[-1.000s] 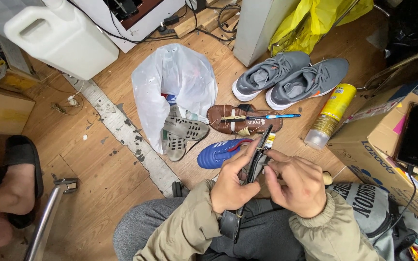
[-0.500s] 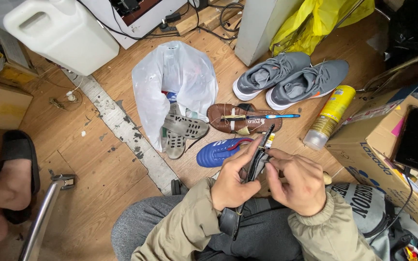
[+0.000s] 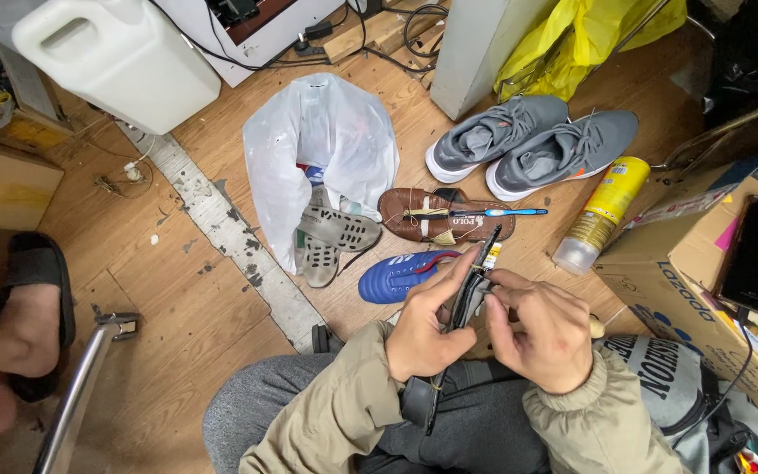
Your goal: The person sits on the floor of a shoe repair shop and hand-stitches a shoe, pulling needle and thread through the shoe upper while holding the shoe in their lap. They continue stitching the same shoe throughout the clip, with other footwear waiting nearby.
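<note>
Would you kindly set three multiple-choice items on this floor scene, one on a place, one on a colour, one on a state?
1. Where does the toothbrush lie?
A. across the brown sandal
B. inside the white bag
C. on the cardboard box

2. What colour is the pair of sneakers?
A. red
B. grey
C. green

3. What do the left hand and right hand do?
A. rest open on the knees
B. hold a dark strap between them
C. lift the spray can

Answers:
1 A, it rests on the sandal.
2 B, both uppers are grey.
3 B, both hands grip it.

Black strap (image 3: 471, 294) half behind hands (image 3: 484, 329)
</note>
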